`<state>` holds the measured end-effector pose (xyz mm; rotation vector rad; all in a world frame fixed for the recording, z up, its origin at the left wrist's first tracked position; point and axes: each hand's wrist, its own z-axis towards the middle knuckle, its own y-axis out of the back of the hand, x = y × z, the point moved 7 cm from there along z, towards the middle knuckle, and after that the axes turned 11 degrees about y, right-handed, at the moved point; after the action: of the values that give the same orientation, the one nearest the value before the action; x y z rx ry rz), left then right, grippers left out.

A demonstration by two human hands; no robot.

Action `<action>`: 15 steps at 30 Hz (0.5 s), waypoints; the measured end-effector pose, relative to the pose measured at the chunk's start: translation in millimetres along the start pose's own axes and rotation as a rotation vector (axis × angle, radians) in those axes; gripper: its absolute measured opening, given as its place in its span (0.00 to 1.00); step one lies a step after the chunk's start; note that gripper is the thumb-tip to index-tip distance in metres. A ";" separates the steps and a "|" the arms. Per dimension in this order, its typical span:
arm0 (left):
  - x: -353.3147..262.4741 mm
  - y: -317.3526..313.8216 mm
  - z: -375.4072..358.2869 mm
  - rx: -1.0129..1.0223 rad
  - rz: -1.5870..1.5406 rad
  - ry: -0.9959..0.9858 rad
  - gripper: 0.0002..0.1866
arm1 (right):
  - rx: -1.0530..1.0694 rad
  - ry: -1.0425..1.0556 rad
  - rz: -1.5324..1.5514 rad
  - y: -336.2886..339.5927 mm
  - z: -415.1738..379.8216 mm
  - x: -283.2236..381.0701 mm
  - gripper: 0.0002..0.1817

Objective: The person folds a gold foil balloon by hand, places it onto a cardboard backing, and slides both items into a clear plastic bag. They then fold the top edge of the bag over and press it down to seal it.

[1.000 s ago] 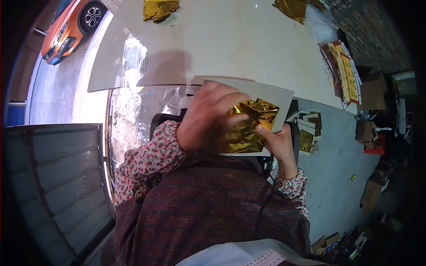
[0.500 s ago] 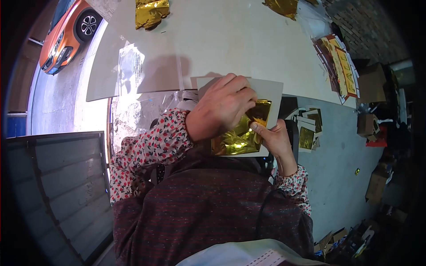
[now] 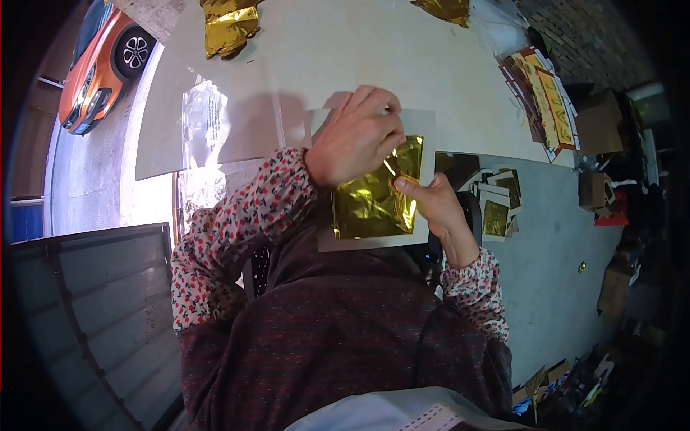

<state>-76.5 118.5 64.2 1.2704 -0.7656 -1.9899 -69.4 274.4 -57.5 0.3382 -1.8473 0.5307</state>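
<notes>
A grey card (image 3: 425, 123) with a square of shiny gold foil (image 3: 366, 208) on its face is held up in front of my lap, at the table's near edge. My right hand (image 3: 438, 205) grips the card's right side, the thumb pressing on the foil and the other fingers hidden behind. Over the upper left part bends my left hand (image 3: 363, 136), its fingers curled and closed at the foil's top edge. Its fingertips are partly hidden. The foil is creased, with a bright fold running near my right thumb.
Crumpled gold foil (image 3: 230, 29) lies on the pale table (image 3: 323, 57), beside a clear plastic sheet (image 3: 205, 118). Red and gold printed pieces (image 3: 543, 104) sit at its right edge. Several foil-covered cards (image 3: 496, 215) are lower right. An orange car (image 3: 100, 68) stands outside at left.
Both hands and the card have shifted slightly up and left in view. My left hand's fingers have moved up along the foil, baring more of its surface.
</notes>
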 end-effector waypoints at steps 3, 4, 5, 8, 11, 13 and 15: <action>20.5 -11.9 12.3 0.006 0.004 -0.009 0.08 | 0.026 0.017 0.127 -2.3 9.9 5.4 0.12; 29.2 -18.2 14.8 0.058 -0.006 0.037 0.08 | 0.028 -0.021 0.101 -0.4 11.6 3.0 0.12; 35.2 -22.3 17.5 0.083 -0.032 0.052 0.08 | 0.025 -0.010 0.089 0.0 13.4 3.3 0.13; 43.6 -30.7 20.2 0.146 -0.092 0.098 0.07 | 0.024 -0.011 0.079 -0.4 14.1 0.1 0.14; 43.2 -33.4 21.5 0.151 -0.108 0.101 0.06 | 0.035 -0.024 0.108 0.9 15.1 -3.3 0.14; 42.8 -34.4 20.6 0.128 -0.114 0.063 0.06 | 0.024 0.012 0.124 0.1 15.8 -3.0 0.16; 44.0 -36.1 17.9 0.114 -0.123 0.053 0.06 | 0.030 0.005 0.137 -0.1 14.6 -6.4 0.16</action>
<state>-114.7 109.1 19.4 1.4620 -0.8018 -2.0245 -79.1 266.6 -67.5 0.2307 -1.8683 0.6534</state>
